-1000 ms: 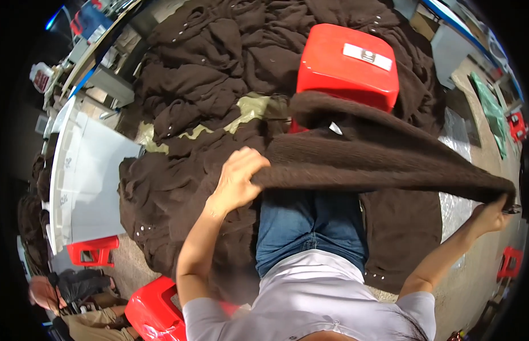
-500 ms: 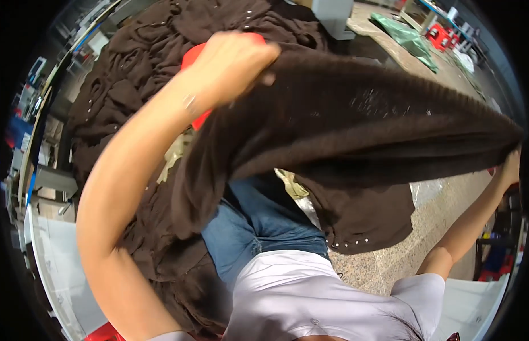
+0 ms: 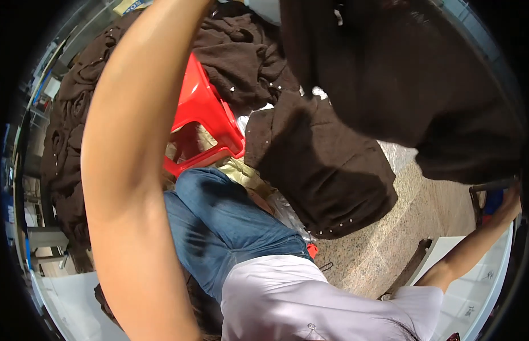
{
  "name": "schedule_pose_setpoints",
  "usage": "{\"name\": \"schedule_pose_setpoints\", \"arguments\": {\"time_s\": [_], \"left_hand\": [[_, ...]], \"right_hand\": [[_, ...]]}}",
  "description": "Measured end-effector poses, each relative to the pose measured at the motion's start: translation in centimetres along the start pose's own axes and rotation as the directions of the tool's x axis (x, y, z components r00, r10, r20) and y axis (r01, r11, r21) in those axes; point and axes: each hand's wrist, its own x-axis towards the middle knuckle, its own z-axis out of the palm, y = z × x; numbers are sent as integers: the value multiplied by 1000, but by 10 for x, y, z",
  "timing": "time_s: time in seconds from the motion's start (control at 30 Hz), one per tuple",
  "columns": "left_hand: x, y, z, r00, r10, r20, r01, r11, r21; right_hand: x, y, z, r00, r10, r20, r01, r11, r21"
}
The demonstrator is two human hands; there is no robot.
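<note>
Head view: work judged mid-handling, one cloth (image 3: 412, 74) aloft, not yet laid down.
Cloth: brown, hanging right of the stool (image 3: 210, 111), apart from it; top runs out of frame.
Left hand: out of frame past the upper edge, only the arm shows; grip can't be told.
Right hand (image 3: 513, 200): far right of the stool, at the cloth's low corner; dim and cut by the rim, can't tell if pinching.
Done, probably: flat piece (image 3: 333, 165) spread right of the stool.
Left, probably: cloth in the air; heap (image 3: 242, 57) behind and left of the stool, crumpled, status unclear.
</note>
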Motion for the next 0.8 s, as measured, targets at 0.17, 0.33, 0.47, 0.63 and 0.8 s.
{"name": "schedule_pose_setpoints", "arguments": {"time_s": [0.17,0.33,0.47,0.63,0.8], "left_hand": [[-97,30,50,565,-443,696,824,351,-446],[-284,20,90,602,-335,725,785,415,-461],[-411,74,104,545,-369,752,758,600,-255],[-486,122,112,167,-395,904,620,754,215],[-481,123,66,119,-508,853,761,598,251]], "right_hand": [[-54,40,-252,848,340,406,-130,877,-463],[-216,83,-209,356,906,228,-519,395,-758],[-310,123,-201,57,968,246,-278,252,-927],[-447,157,-218,-122,805,580,121,592,-797],[-503,158,-195,-45,892,449,290,442,-849]]}}
